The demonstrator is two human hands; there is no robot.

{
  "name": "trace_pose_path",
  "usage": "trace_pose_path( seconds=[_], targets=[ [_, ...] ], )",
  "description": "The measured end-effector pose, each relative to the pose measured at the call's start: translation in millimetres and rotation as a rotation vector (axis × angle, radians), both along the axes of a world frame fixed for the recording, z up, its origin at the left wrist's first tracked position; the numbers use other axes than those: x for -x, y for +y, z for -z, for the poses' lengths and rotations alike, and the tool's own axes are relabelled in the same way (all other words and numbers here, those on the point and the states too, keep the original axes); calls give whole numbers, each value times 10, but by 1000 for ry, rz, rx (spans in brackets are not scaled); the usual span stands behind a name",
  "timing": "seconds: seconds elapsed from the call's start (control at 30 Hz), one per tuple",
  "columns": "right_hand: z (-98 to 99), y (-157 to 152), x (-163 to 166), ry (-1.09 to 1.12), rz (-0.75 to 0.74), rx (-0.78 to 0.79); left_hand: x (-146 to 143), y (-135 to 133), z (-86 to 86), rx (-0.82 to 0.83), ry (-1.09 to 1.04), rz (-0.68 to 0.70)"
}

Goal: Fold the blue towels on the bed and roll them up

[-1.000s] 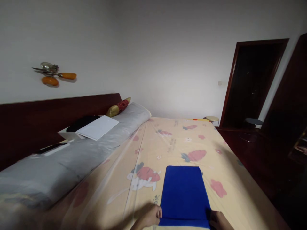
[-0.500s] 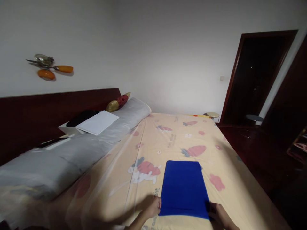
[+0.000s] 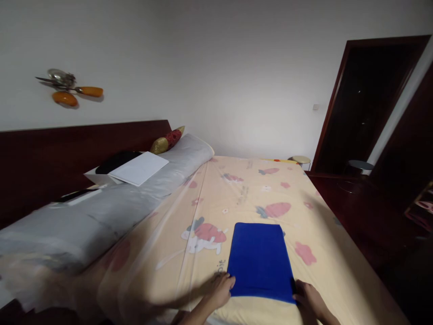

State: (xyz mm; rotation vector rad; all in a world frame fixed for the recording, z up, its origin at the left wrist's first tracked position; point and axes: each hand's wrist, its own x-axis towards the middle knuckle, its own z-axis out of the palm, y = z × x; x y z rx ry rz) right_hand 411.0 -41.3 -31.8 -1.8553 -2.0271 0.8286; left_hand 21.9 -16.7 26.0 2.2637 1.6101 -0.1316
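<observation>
A flat blue folded cloth, roughly rectangular, lies on the patterned bed sheet in front of me. At its near left corner, my left hand has its fingers closed on the edge. My right hand pinches the near right corner, in shadow along that side. The cloth's near edge bows slightly between the two hands, while its far end rests flat on the sheet.
Along the dark headboard runs a long grey pillow or bolster. On it sit a white box lid or board and a red and gold cushion. Two stools, one pale and one dark, stand beyond the bed near a doorway.
My left hand has shifted slightly right and up at the cloth's near left corner. Both hands still hold the near corners. The whole view has shifted a little.
</observation>
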Motion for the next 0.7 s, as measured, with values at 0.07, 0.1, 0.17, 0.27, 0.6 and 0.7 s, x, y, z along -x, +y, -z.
trace_pose_path(
  seconds=[0.07, 0.1, 0.17, 0.27, 0.6, 0.7],
  targets=[
    [-36, -4, 16, 7, -14, -4, -1, -2, -2, -12, -7, 0],
    [-56, -5, 24, 9, -19, -6, -7, -4, -1, -19, -8, -5],
    [-93, -6, 35, 8, -21, -8, -34, -16, 11, -37, -4, -19],
    [-133, -13, 36, 8, -18, -7, -98, -44, 68, -64, 15, -33],
    [-124, -17, 54, -22, 11, 20, -325, -175, 550, -166, -141, 464],
    [-123, -19, 57, -37, 11, 24, -390, -237, 665, -105, -218, 585]
  ],
)
